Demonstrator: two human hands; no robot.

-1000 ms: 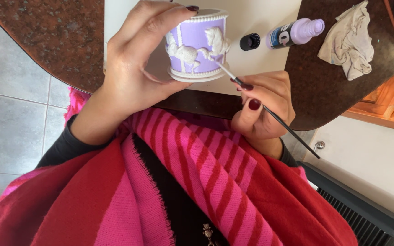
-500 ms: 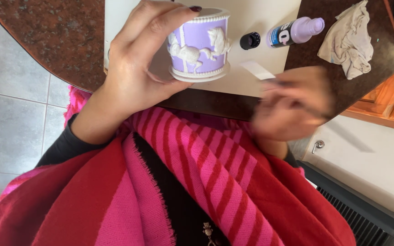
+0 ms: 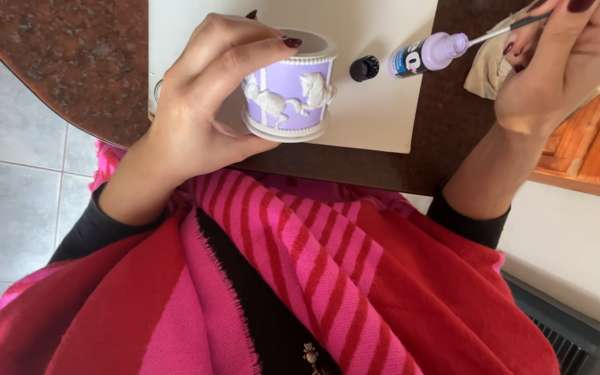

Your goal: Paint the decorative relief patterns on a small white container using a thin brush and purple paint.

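right hand [image 3: 557,76] moved to paint bottle [image 3: 425,55] (brush [image 3: 501,31] dipping)

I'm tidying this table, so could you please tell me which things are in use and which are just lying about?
In use:
- left hand gripping the lilac pot with white horses
- right hand holding the thin brush, tip at the lilac paint bottle
- white sheet underneath

Lying about:
- black cap
- crumpled cloth
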